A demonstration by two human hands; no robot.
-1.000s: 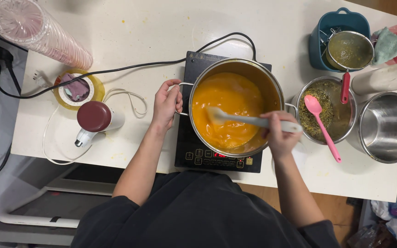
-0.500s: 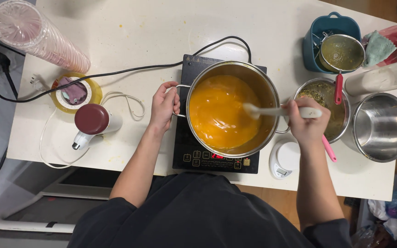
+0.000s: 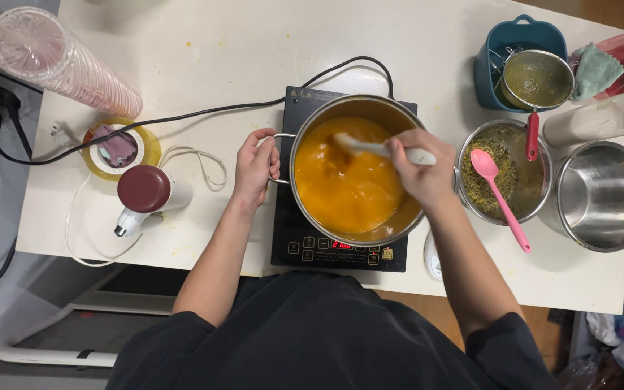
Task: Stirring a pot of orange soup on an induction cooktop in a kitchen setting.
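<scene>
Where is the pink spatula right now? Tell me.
In the head view, the pink spatula lies to the right of the pot of orange liquid, its head resting in the steel bowl of greenish pulp and its handle sticking out over the rim towards the person.

A white table fills the frame. At centre lies a black induction cooker. Upper left lies a cup stack; at right, 1 empty steel pot.

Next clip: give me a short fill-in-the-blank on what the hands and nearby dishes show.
1. The left hand grips the pot's ____.
2. The right hand holds a white spatula in ____ liquid.
3. The spatula lying in the bowl of green mash is ____.

Missing words: handle; orange; pink
</scene>
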